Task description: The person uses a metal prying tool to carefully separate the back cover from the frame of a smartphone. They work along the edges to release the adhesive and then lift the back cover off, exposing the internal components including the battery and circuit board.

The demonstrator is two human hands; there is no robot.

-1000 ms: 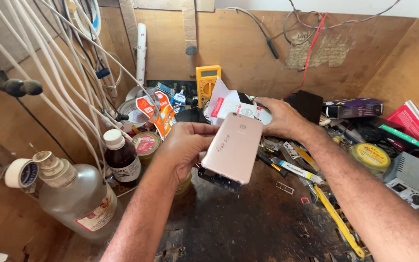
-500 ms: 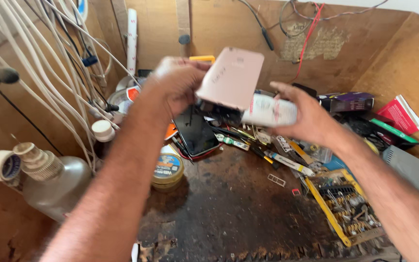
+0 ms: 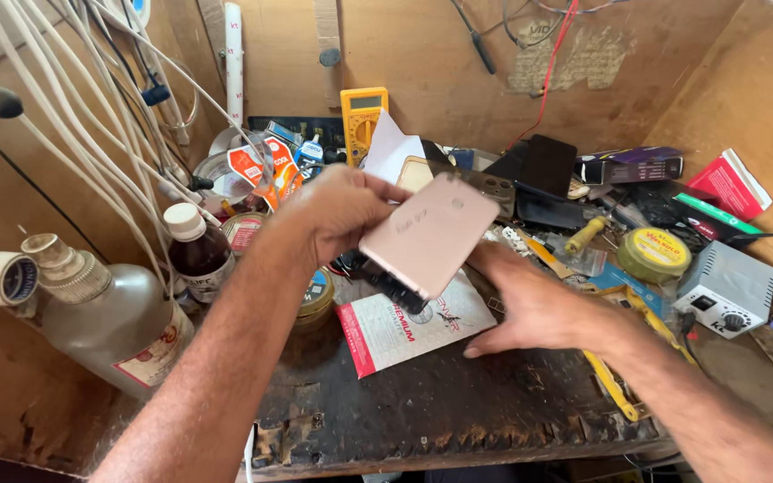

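Here the left hand (image 3: pixel 337 215) has its fingers curled round the far-left edge of a pink phone (image 3: pixel 428 234), which it holds tilted above the bench with the plain back facing up; a dark part, perhaps the screen side, shows under the phone's near edge, though what it is cannot be told. The right hand (image 3: pixel 539 309) holds nothing: its fingers are spread flat and loose, palm down, just to the right of the phone and low over the dark worktop (image 3: pixel 458 402), beside a red and white packet (image 3: pixel 404 326) lying under the phone.

To handle the phone well, I judge the grip should stay on the edges, with the free hand brought under the low corner for support, since the phone hangs over hard clutter.

Further out, brown bottle (image 3: pixel 197 250) and large clear bottle (image 3: pixel 105 313) stand to the left, a yellow meter (image 3: pixel 362 112) leans at the far wall, and a yellow tin (image 3: pixel 653 253) and small grey box (image 3: pixel 725 288) sit to the right.
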